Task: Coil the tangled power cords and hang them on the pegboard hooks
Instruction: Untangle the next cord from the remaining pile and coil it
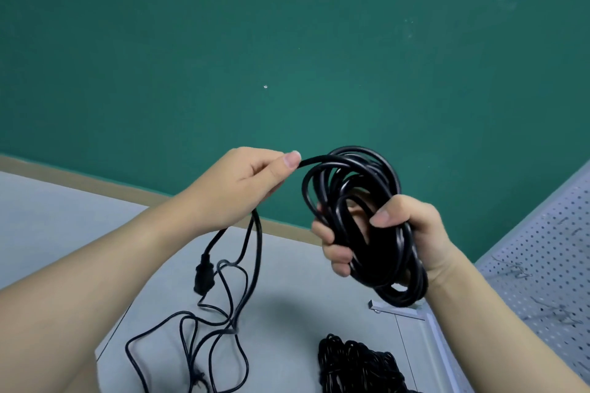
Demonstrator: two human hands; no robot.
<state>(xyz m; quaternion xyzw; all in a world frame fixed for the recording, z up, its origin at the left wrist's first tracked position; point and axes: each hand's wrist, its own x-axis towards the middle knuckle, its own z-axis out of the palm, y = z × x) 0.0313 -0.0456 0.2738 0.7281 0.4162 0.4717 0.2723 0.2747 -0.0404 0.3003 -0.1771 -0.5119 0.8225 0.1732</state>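
My right hand [392,233] grips a coil of black power cord [354,188], several loops bunched in the fist and held up in front of the green wall. My left hand [242,182] pinches the same cord between thumb and fingers just left of the coil. From that hand the loose cord [255,252] drops to the grey table, where it lies in tangled loops [198,338]. A black plug [203,277] dangles below my left wrist. The white pegboard [549,265] stands at the right edge, with thin wire hooks on it.
A second bundle of black cord [357,364] lies on the grey table [287,281] near the bottom edge. A small metal bracket [376,306] sits by the pegboard's foot. A green wall [287,41] fills the background.
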